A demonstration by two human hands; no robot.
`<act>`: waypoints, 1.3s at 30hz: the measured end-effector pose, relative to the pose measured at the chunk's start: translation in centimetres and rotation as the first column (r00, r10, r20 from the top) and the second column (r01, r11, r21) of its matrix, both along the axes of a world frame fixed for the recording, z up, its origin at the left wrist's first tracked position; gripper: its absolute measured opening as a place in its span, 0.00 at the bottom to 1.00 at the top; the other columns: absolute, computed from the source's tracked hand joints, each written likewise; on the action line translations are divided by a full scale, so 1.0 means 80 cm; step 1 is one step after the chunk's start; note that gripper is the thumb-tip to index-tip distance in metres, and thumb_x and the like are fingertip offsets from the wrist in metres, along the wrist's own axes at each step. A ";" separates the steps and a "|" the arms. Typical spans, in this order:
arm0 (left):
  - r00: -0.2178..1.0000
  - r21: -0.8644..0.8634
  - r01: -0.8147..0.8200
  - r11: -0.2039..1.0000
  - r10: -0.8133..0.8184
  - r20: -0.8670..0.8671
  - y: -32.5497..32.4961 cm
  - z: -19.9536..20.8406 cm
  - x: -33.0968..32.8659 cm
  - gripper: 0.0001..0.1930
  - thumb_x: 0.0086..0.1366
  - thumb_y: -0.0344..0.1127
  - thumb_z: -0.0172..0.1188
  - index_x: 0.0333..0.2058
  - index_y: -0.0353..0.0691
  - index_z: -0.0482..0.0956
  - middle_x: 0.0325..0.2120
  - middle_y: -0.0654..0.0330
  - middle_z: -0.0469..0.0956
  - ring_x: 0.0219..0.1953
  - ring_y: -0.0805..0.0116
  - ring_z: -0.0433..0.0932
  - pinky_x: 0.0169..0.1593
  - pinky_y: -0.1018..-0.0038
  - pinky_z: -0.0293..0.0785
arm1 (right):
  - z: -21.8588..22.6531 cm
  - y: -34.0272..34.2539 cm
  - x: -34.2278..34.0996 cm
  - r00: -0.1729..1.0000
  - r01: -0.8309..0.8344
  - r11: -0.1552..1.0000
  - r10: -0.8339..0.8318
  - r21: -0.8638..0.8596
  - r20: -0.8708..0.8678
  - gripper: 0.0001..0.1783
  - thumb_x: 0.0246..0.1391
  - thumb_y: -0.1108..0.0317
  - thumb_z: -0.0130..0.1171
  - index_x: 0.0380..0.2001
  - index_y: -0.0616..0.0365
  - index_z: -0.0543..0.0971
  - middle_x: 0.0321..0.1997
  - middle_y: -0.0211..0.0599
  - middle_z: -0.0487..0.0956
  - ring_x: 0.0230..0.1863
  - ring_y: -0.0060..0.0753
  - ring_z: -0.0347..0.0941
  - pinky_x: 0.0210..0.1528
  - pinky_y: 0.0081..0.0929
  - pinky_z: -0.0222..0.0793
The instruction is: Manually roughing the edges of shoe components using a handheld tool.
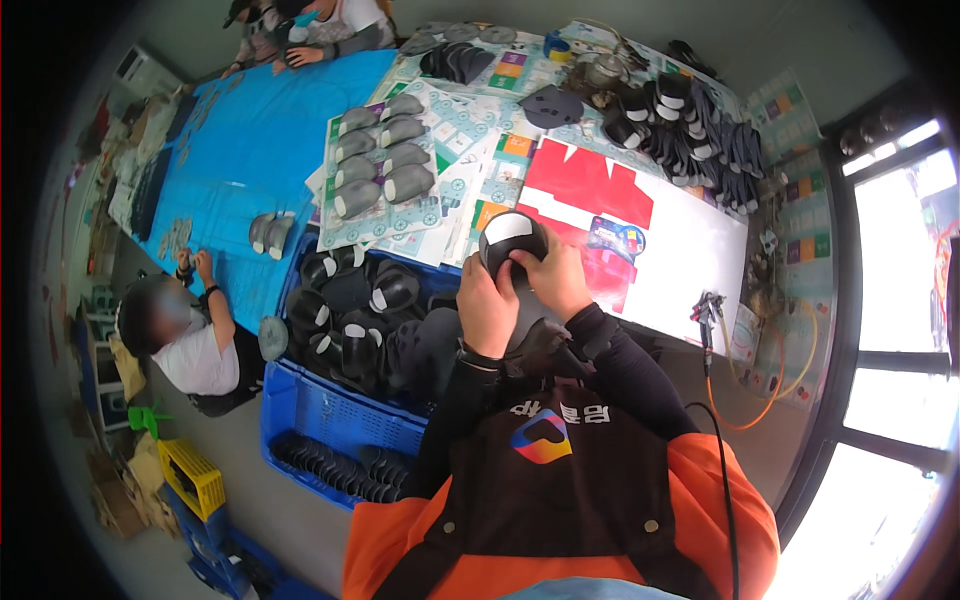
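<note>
One black rounded piece (pixel 515 238) with a white patch is held up in front of the person, over the near side of the worktop (pixel 695 265). Both hands are closed on it: the left hand (pixel 487 308) grips its lower left side and the right hand (pixel 560 278) its lower right, the thumbs near each other on the side facing the person. To the right of the hands, red sheets (pixel 592 185) lie on the worktop, and a handheld tool (pixel 708 308) with an orange hose (pixel 742 427) is at its near right edge. Beyond the left hand, eight grey rounded pieces (pixel 355 171) rest in two columns on a printed sheet (pixel 343 231). A pile of black pieces (pixel 700 130), some with white patches, lies toward the far right. Left of the left hand are more black rounded pieces (pixel 360 348), and nearer the person a blue crate (pixel 335 402) holds rows of dark curved pieces (pixel 320 466). Further left, a co-worker (pixel 205 355) is beside a blue cover (pixel 275 125).
</note>
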State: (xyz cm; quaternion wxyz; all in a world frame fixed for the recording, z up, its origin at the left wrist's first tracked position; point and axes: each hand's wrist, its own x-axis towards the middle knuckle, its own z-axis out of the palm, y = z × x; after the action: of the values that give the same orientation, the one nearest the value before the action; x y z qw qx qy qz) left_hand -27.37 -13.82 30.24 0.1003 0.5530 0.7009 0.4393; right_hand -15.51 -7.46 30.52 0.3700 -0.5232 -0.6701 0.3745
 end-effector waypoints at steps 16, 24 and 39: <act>0.902 -0.478 0.312 0.821 -0.414 -0.122 0.097 -0.142 0.128 0.18 0.72 0.42 0.59 0.35 0.27 0.76 0.30 0.34 0.81 0.36 0.34 0.81 0.38 0.47 0.76 | -0.124 0.027 0.221 0.962 -0.017 0.915 0.125 -0.402 0.244 0.36 0.60 0.46 0.64 0.55 0.68 0.69 0.42 0.62 0.83 0.46 0.61 0.81 0.49 0.48 0.76; 0.840 -0.722 0.503 0.474 -0.462 0.282 0.165 -0.231 0.279 0.19 0.64 0.42 0.66 0.40 0.26 0.80 0.30 0.41 0.83 0.35 0.54 0.86 0.36 0.59 0.78 | -0.303 -0.007 0.615 0.461 0.646 0.740 -0.185 -0.185 0.868 0.35 0.46 0.58 0.77 0.52 0.63 0.73 0.56 0.54 0.74 0.61 0.56 0.71 0.58 0.44 0.77; 0.828 -0.749 0.560 0.354 -0.275 0.489 0.170 -0.362 0.386 0.17 0.69 0.34 0.63 0.47 0.23 0.76 0.40 0.45 0.83 0.38 0.58 0.87 0.37 0.66 0.88 | -0.328 -0.020 0.663 0.611 0.514 0.856 -0.318 -0.058 0.725 0.29 0.44 0.77 0.64 0.53 0.65 0.70 0.53 0.55 0.73 0.56 0.60 0.68 0.60 0.49 0.69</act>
State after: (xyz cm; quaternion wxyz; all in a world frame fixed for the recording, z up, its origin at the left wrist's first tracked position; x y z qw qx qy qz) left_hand 3.47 -0.20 1.29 0.5732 0.5163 0.6341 0.0533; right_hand 37.50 -9.03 4.28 0.0972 -0.8099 -0.5617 0.1382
